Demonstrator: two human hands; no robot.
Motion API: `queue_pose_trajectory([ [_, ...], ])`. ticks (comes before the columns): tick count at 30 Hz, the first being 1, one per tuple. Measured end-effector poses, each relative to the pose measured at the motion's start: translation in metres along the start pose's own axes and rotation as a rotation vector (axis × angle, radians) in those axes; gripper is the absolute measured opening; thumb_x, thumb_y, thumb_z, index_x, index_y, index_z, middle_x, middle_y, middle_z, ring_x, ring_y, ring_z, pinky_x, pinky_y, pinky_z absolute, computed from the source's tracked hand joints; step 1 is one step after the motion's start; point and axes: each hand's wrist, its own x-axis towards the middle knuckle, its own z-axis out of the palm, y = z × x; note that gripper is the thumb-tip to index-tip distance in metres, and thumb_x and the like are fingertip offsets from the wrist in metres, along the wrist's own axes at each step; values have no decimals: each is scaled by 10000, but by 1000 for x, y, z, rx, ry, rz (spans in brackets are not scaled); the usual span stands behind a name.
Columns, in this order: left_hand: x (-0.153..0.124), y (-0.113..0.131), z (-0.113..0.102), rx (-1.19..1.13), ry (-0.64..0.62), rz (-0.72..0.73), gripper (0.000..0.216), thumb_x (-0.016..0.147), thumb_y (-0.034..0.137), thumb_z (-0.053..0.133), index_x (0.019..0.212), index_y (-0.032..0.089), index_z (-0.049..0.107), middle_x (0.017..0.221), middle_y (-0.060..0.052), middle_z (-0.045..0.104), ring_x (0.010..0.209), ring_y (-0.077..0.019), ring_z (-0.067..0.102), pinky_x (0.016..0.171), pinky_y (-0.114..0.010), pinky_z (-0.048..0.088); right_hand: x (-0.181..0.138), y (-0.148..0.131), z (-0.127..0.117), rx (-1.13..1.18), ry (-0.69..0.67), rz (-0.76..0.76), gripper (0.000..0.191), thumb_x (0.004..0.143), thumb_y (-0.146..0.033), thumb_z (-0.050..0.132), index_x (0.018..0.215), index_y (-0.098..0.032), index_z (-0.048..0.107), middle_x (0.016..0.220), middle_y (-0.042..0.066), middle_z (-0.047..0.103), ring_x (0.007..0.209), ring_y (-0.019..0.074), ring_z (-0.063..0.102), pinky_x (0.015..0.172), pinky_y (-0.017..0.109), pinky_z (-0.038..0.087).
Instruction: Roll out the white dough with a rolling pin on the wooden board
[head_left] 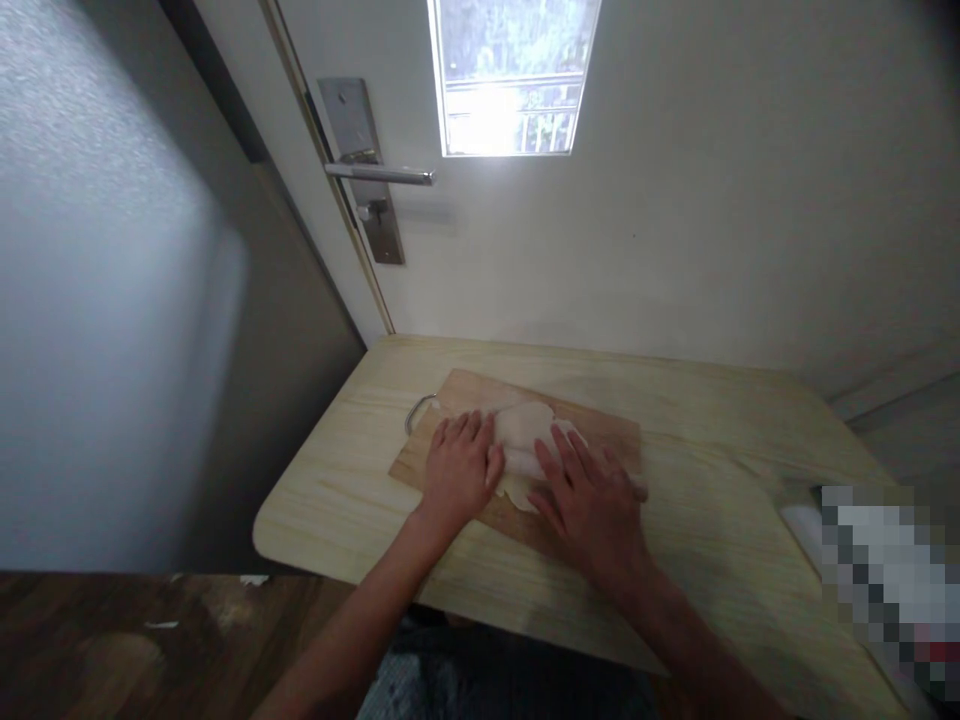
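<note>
A flattened sheet of pale dough (pixel 523 420) lies on a wooden cutting board (pixel 600 420), its edge uneven. Across the dough runs a light wooden rolling pin (pixel 523 462); one end shows just beyond my right hand. My left hand (pixel 459 468) rests palm down over the pin's left part, fingers stretched forward and thumb along the dough. Over the right part lies my right hand (pixel 592 495), its fingers spread and reaching onto the dough. Neither hand's fingers wrap round the pin. My palms hide much of the pin and some of the dough.
The board has a metal ring handle (pixel 420 412) at its left. It sits on a light wooden table (pixel 712 430) against a white door (pixel 637 230) with a lever handle (pixel 382 175) and a small window. A pixelated object (pixel 885 560) lies at right.
</note>
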Motion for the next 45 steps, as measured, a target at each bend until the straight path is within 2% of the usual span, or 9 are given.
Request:
queue_pose_trajectory([
  [3, -12, 1, -1, 1, 5, -26, 426, 833, 317, 270, 1198, 136, 396, 1232, -104, 441, 1154, -209, 356, 986, -386, 202, -11, -3, 2, 16, 17, -31, 474, 819, -398, 308, 1252, -207, 338, 1338, 74, 266, 1205, 245, 251, 922, 495, 201],
  [7, -6, 0, 2, -5, -15, -30, 408, 825, 312, 287, 1177, 154, 420, 1218, -98, 456, 1139, -211, 375, 981, -386, 213, -7, 1, 4, 20, 2, -29, 448, 825, -375, 310, 1246, -227, 345, 1336, 57, 279, 1204, 236, 257, 891, 462, 261],
  [11, 17, -2, 7, 6, -7, -47, 389, 832, 314, 274, 1172, 192, 419, 1237, -69, 438, 1156, -217, 347, 963, -400, 233, 15, 9, 5, -10, -25, 2, 448, 831, -388, 318, 1231, -193, 369, 1324, 86, 310, 1181, 263, 292, 845, 441, 314],
  [16, 51, -5, 14, -11, -45, -77, 371, 840, 320, 262, 1152, 203, 425, 1222, -54, 449, 1138, -207, 360, 914, -371, 299, 46, 23, 10, -26, -63, 43, 464, 833, -429, 294, 1204, -175, 410, 1262, 111, 405, 1149, 276, 336, 878, 434, 289],
  [22, 89, -13, 21, -57, -64, -72, 366, 823, 336, 314, 1101, 148, 459, 1184, -101, 470, 1122, -208, 378, 885, -338, 328, 78, 36, 13, 6, -168, 110, 458, 851, -406, 227, 1193, -171, 418, 1241, 108, 431, 1125, 251, 374, 892, 427, 274],
  [28, 114, -18, 30, -117, -44, -92, 319, 837, 276, 269, 981, 149, 524, 975, -79, 581, 917, -160, 520, 792, -260, 374, 107, 48, 15, 88, -224, 174, 438, 855, -396, 225, 1120, -150, 472, 1139, 109, 520, 1010, 209, 483, 833, 343, 337],
  [31, 124, -20, 33, -99, -99, -116, 335, 839, 277, 251, 910, 146, 551, 899, -86, 596, 873, -167, 534, 759, -260, 383, 116, 51, 16, 88, -220, 197, 420, 860, -378, 213, 1043, -144, 511, 1036, 101, 572, 919, 196, 529, 759, 295, 370],
  [38, 138, -20, 31, -61, -167, -128, 309, 808, 261, 306, 850, 138, 586, 857, -105, 613, 800, -179, 571, 690, -256, 411, 124, 55, 20, 82, -219, 246, 425, 862, -389, 205, 962, -142, 536, 960, 107, 593, 891, 191, 537, 720, 269, 368],
  [45, 131, -20, 30, -34, -167, -154, 305, 786, 235, 317, 871, 119, 586, 883, -125, 610, 827, -192, 570, 698, -262, 417, 124, 58, 22, 96, -226, 265, 432, 861, -385, 208, 894, -142, 565, 903, 108, 615, 860, 182, 551, 716, 263, 369],
])
